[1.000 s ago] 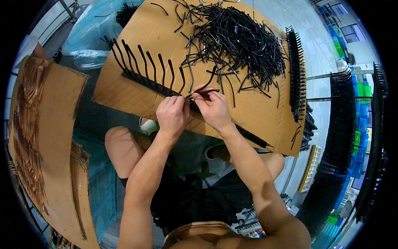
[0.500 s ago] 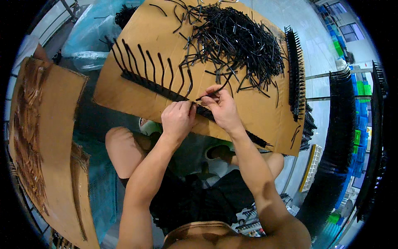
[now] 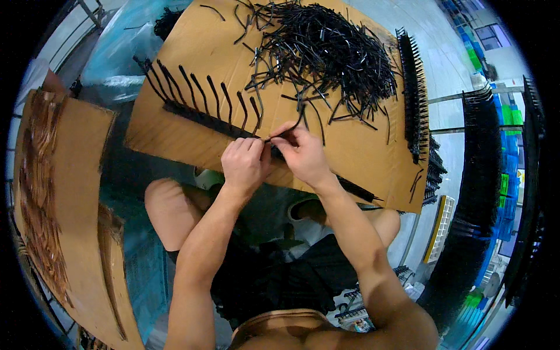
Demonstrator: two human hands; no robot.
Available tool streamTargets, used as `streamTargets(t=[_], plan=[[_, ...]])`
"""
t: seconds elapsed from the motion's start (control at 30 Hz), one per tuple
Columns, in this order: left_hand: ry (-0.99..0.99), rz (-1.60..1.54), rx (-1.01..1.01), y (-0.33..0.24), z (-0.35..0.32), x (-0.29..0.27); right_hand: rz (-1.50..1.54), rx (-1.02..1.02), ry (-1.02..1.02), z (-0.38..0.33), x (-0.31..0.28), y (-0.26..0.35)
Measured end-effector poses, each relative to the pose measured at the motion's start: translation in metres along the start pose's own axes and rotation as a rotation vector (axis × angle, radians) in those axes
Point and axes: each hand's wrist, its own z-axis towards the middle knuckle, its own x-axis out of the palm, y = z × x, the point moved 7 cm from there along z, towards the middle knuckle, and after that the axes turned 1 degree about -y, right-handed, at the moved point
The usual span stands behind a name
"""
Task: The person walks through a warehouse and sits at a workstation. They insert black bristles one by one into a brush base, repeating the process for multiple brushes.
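A long black strip (image 3: 201, 118) lies slantwise along the near part of a cardboard sheet (image 3: 153, 135). Several thin black rods (image 3: 226, 99) stand up in a row from its left stretch. My left hand (image 3: 245, 164) is closed on the strip near its middle, thumb and fingers pressed together. Beside it, my right hand (image 3: 304, 156) pinches a loose black rod (image 3: 300, 119), whose upper end sticks up past the fingers. The rod's lower end meets the left fingertips at the strip; whether it sits in the strip is hidden by my fingers.
A big heap of loose black rods (image 3: 332, 52) covers the far middle of the cardboard. Bristly black strips (image 3: 413, 99) lie along its right edge. Leftward stands another cardboard piece with brown strands (image 3: 44, 192); a rack of dark strands (image 3: 466, 192) hangs at right.
My right hand has brought the rod left and down, so its lower end now touches the left fingertips. My left hand keeps its hold on the strip. The whole view has shifted slightly.
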Motion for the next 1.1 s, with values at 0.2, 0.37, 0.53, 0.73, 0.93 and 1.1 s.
streamTargets(t=[0.2,0.37,0.53,0.73,0.93,1.1], plan=[[-0.002,-0.009,-0.111,0.018,-0.010,-0.001,-0.117,0.077,0.338,0.025,0.005,-0.005],[0.027,0.082,-0.311,0.034,0.004,-0.011,-0.802,0.370,0.159,0.055,-0.094,-0.051],[0.063,-0.052,-0.402,0.037,0.000,-0.012,-0.924,0.563,0.194,0.040,-0.104,-0.084],[0.009,-0.008,-0.277,0.033,-0.003,-0.003,-0.345,0.632,0.062,0.058,-0.083,-0.074],[-0.066,-0.030,-0.295,0.027,-0.005,-0.005,-1.074,0.368,0.221,0.076,-0.063,-0.071],[-0.094,-0.007,-0.202,0.026,-0.002,-0.010,-0.043,0.745,0.158,0.046,-0.055,-0.062]])
